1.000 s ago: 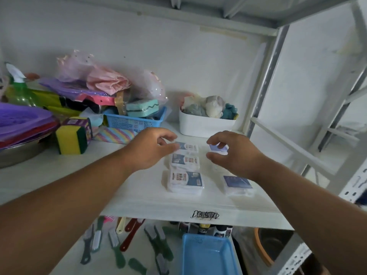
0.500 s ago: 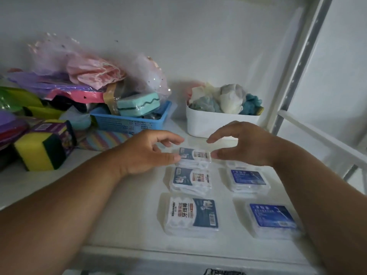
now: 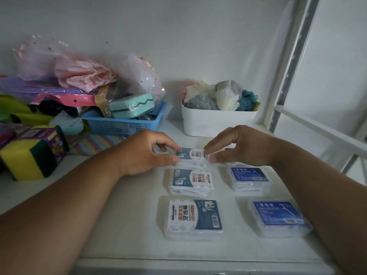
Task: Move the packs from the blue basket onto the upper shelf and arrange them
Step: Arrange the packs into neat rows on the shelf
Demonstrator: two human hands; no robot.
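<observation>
Both hands, left hand (image 3: 147,153) and right hand (image 3: 238,147), pinch the rear pack's (image 3: 191,155) side edges on the shelf (image 3: 129,225).

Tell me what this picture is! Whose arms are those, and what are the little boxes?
The picture comes from a camera worn on a person's head, looking down at their own arms. No robot here. The left hand and right hand both pinch the farthest small clear plastic pack with a dark-blue-and-white label, one at each end. It lies on the white shelf board, where four more packs sit in two rows. Behind are a blue plastic mesh basket full of odds and ends, a white tub of cloths, and a yellow-and-green sponge.
</observation>
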